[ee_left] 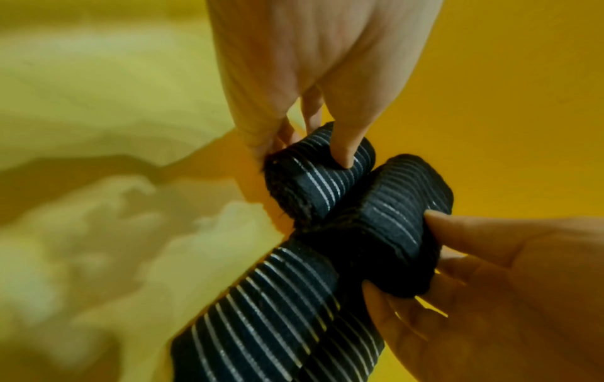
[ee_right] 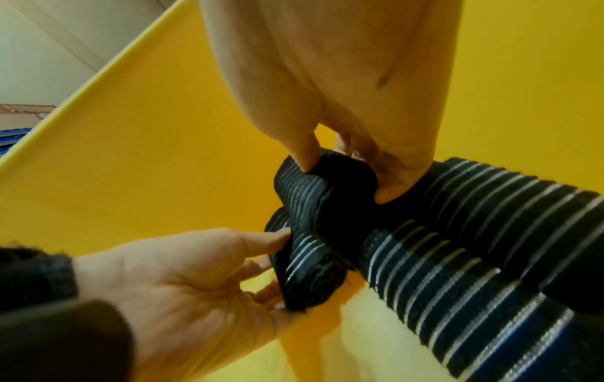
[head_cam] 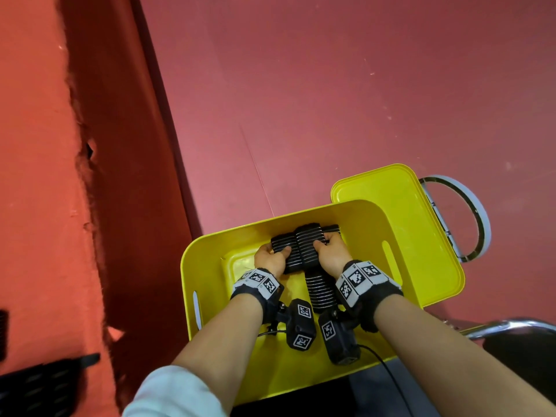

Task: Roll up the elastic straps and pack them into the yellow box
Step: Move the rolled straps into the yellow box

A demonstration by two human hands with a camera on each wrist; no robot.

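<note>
Where the open yellow plastic box (head_cam: 207,266) nears its far wall, black white-striped elastic strap rolls (head_cam: 307,245) lie packed. Left hand (head_cam: 270,260) grips the left roll, right hand (head_cam: 329,251) another; bare floor shows leftward inside.

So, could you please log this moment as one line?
left hand: grips rolled strap | right hand: grips second rolled strap | both inside yellow box | lid off beside it
</note>
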